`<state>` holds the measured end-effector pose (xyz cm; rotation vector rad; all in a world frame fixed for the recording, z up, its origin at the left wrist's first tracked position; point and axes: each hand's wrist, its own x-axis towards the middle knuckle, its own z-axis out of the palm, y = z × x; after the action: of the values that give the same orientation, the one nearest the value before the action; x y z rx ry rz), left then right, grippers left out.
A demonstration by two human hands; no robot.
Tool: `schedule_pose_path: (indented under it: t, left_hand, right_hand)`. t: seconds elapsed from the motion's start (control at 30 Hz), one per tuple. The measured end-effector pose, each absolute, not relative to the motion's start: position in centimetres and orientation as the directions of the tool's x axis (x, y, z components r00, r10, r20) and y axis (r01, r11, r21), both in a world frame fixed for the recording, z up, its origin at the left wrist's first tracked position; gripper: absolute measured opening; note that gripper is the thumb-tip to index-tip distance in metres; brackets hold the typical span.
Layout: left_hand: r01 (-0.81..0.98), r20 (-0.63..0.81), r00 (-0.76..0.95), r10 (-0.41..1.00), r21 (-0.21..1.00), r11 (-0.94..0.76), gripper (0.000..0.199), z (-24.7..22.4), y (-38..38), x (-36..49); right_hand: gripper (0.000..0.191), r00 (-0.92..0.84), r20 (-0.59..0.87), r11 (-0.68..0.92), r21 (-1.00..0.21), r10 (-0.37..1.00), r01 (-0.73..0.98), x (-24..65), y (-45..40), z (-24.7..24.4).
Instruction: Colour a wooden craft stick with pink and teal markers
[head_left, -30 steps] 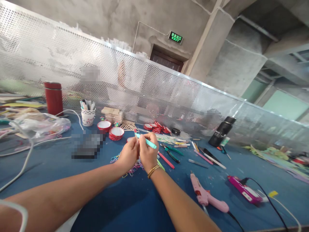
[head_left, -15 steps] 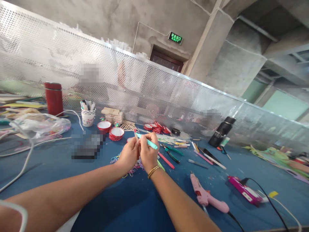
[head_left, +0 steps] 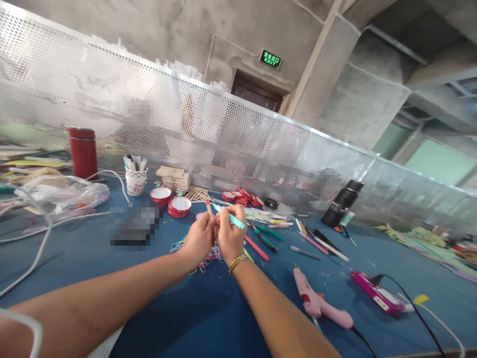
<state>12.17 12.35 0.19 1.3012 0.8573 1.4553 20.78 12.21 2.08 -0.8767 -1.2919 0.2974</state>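
Observation:
My left hand (head_left: 199, 236) is closed on a thin wooden stick (head_left: 209, 208) that points upward and has a red tip. In my right hand (head_left: 230, 236) is a turquoise marker (head_left: 235, 222), held like a pen with its light end close to the stick. Whether that end touches the stick I cannot tell. The two hands meet over a pile of colourful paper clips (head_left: 211, 254), which they partly hide. A red marker (head_left: 257, 247) lies on the table just right of my right hand.
Red-rimmed round pieces (head_left: 179, 205) and a paper cup of markers (head_left: 135, 178) stand behind my left hand. Green-handled pliers (head_left: 265, 237), a pink glue gun (head_left: 318, 301) and a magenta power strip (head_left: 378, 293) lie to the right. A perforated metal screen (head_left: 261, 134) borders the table's back.
The turquoise marker has shifted slightly right, and its light end sits a little farther from the stick's red tip. My left hand keeps nearly the same place.

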Motion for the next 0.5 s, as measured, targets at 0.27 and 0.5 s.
schedule_pose_path:
  t: [0.27,0.5]
  left_hand:
    - [-0.146,0.360,0.031,0.932,0.924,-0.352,0.029,0.36,12.38,12.02]
    - [-0.140,0.357,0.019,0.934,0.926,-0.352,0.025,0.31,12.48,11.90]
  right_hand:
    - [0.017,0.243,0.738,0.678,-0.674,0.629,0.293,20.58,11.74,2.30]
    - [0.019,0.234,0.742,0.683,-0.670,0.628,0.292,20.58,11.89,2.22]
